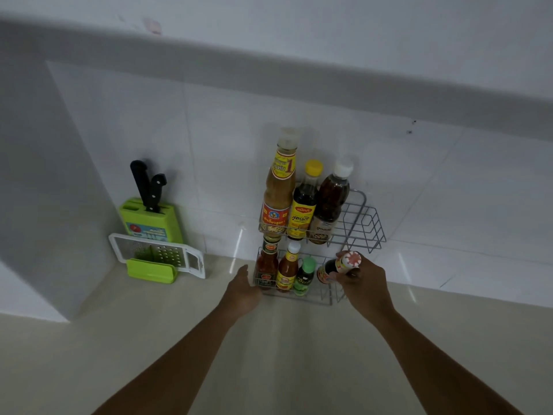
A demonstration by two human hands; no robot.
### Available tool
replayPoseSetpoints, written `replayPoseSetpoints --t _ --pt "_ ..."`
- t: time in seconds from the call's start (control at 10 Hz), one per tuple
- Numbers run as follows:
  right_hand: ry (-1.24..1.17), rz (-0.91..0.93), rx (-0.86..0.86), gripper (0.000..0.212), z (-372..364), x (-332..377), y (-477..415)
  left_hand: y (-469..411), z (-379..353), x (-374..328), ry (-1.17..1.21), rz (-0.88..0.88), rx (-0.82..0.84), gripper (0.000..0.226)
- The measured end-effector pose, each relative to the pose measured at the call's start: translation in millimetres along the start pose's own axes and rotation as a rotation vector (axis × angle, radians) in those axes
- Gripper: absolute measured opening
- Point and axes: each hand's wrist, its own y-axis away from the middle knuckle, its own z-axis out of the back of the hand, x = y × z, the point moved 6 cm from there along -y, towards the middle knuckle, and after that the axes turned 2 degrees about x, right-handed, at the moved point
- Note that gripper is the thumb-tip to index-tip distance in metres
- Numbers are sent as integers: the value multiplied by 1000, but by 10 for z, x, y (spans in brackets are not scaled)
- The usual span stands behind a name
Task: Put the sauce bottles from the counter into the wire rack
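Note:
A two-tier wire rack [363, 223] stands against the tiled wall. Its upper tier holds three tall bottles: a tan sauce bottle [279, 190], a dark one with a yellow cap [305, 202] and a dark one with a white cap [330, 202]. In the lower tier stand a red sauce bottle [266, 265], an orange-red one [288, 269] and a small green one [303, 275]. My right hand [363, 283] grips a dark bottle with a red-and-white cap [339, 266], tilted over the lower tier's right part. My left hand [242, 290] rests at the rack's lower left corner, fingers against the wire.
A green knife block [149, 218] with two black-handled knives stands at the left against the wall. A white grater on a green holder [155, 259] lies in front of it. The beige counter [149, 339] stretches toward me. The upper tier's right part holds nothing.

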Motion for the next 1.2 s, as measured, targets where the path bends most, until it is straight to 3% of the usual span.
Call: replayPoseSetpoints --t 0.2,0.7,0.9,1.1,1.2 --pt "116 -79 89 24 -203 -271 -257 -119 -73 81 -70 29 45 74" --pt "232 -128 240 43 -385 -438 -561 -186 -152 133 -115 -55 75 67" --pt "223 -140 283 46 -411 -488 -545 -151 -189 133 -99 -39 78 68" --pt "82 -177 300 63 -415 -554 -400 33 -157 109 -67 16 69 91" --pt "-8 -195 254 72 -300 -536 -162 277 -52 54 -145 -58 33 81"
